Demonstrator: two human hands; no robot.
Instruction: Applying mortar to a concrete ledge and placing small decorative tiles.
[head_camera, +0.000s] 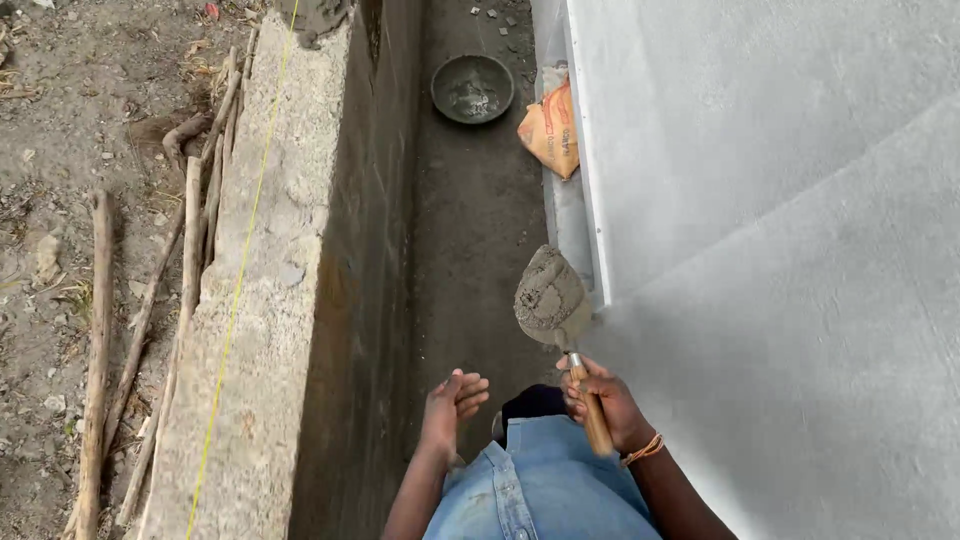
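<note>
Outdoor daylight, narrow dark dirt trench running between a low rough concrete wall on the left and a smooth grey plastered wall on the right. Yellow string line runs along the low wall's top; bare sticks lie on dry ground beside it. Round metal pan and orange sack at the trench's far end.

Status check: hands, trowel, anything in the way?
Right hand gripping trowel, blade loaded with mortar, up by the grey wall. Left hand empty, open, over the trench. Pan and orange bag farther along, clear of the hands.
</note>
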